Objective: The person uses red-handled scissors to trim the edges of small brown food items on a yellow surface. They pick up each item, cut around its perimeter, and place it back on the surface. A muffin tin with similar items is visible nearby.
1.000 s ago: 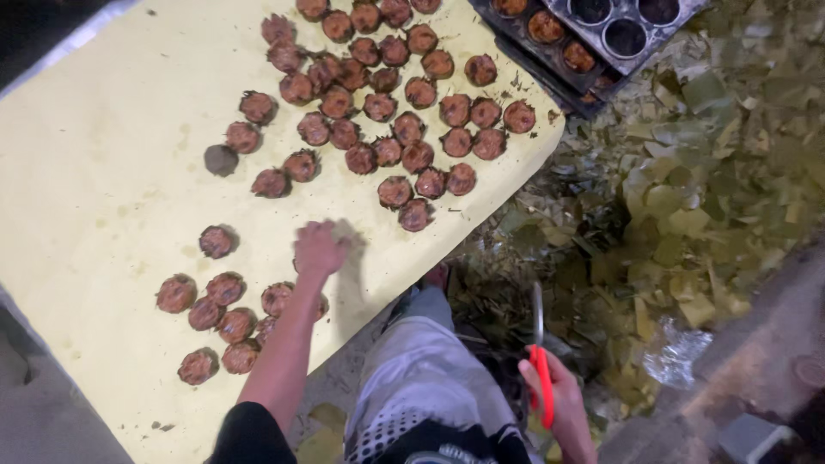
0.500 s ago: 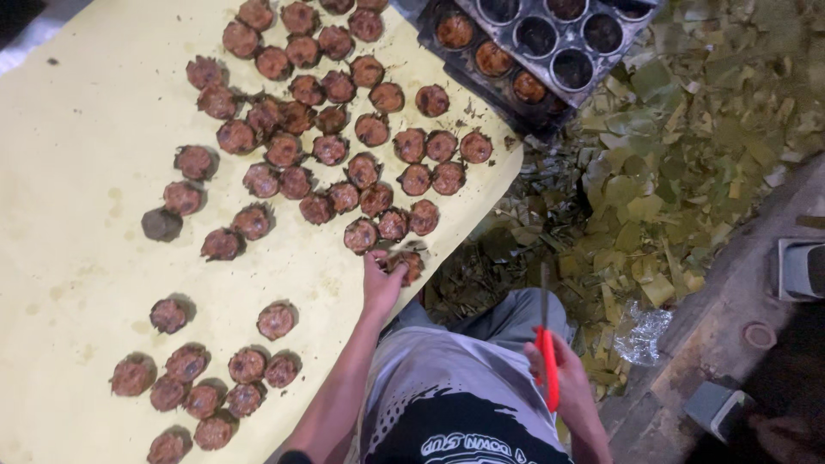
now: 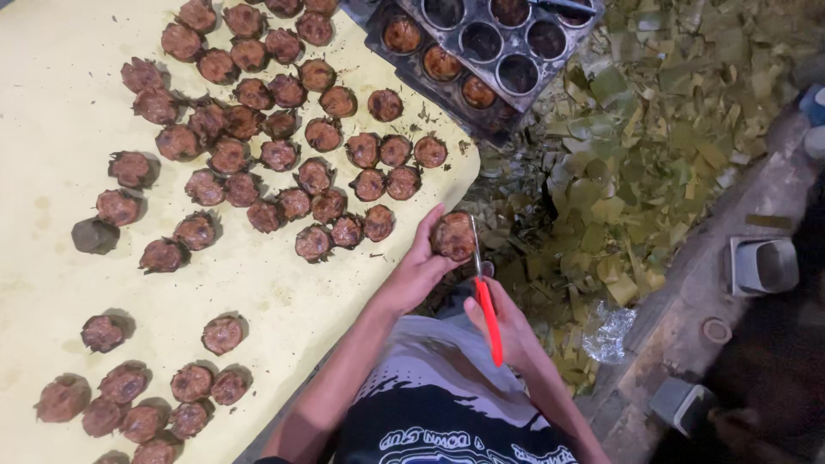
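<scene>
Two hands now work together at the near edge of the yellow sheet (image 3: 51,283): the left hand (image 3: 421,266) has lifted one brown leaf-wrapped cake (image 3: 453,235) off the sheet and cups it with fingers curled round its side, where half a second ago it was only reaching into the big cluster of cakes (image 3: 284,146). The right hand (image 3: 507,322) is closed round the red handles of a pair of scissors (image 3: 481,283), whose blades point up and lie just beside the held cake; whether the blades are parted cannot be told. A second ago the scissors hung low by the person's lap, well apart from the other hand, so the change reads as the cake being brought to the blades, likely for trimming its leaf wrap. A smaller group of cakes (image 3: 137,395) lies apart at the near left. Dark metal moulding trays (image 3: 481,43) sit beyond the sheet, some cups filled, and green leaf scraps (image 3: 636,146) cover the ground at right.
</scene>
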